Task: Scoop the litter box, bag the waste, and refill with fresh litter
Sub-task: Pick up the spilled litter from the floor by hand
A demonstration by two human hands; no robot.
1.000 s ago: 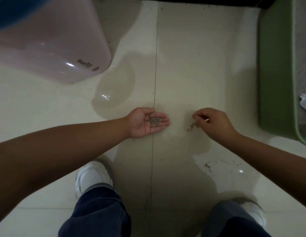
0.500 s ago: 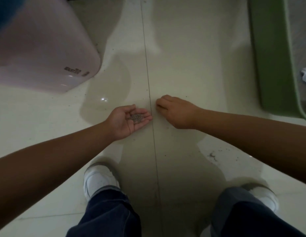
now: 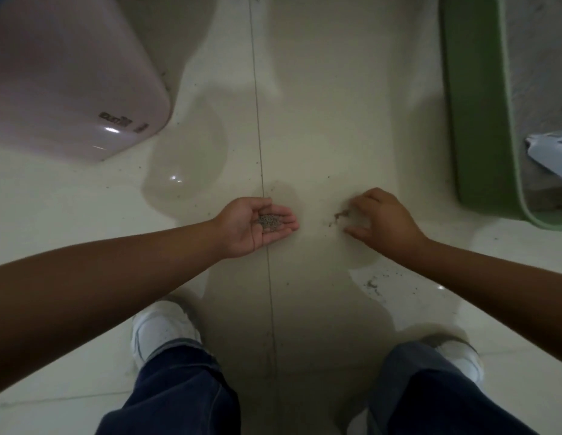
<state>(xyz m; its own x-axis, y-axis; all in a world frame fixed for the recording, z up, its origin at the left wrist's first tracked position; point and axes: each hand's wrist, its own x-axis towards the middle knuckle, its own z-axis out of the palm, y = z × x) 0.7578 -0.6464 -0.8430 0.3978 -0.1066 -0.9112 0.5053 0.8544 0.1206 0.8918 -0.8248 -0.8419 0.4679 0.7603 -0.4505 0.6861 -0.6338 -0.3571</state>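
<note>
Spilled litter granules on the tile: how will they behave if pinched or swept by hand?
Likely loose and free-flowing: the granules by the right hand lie as separate specks. Probably light, since a small heap sits in the cupped left hand. On the glossy floor tile they would probably skid and scatter when pushed.

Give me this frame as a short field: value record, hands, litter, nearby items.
left hand: palm up, cupped, carrying a small pile of litter grains
right hand: palm down on the floor, fingers curled beside spilled litter
more spill: scattered grains under the right forearm
green litter box: right edge, grey litter inside
pink container: upper left
floor: pale tile
</note>
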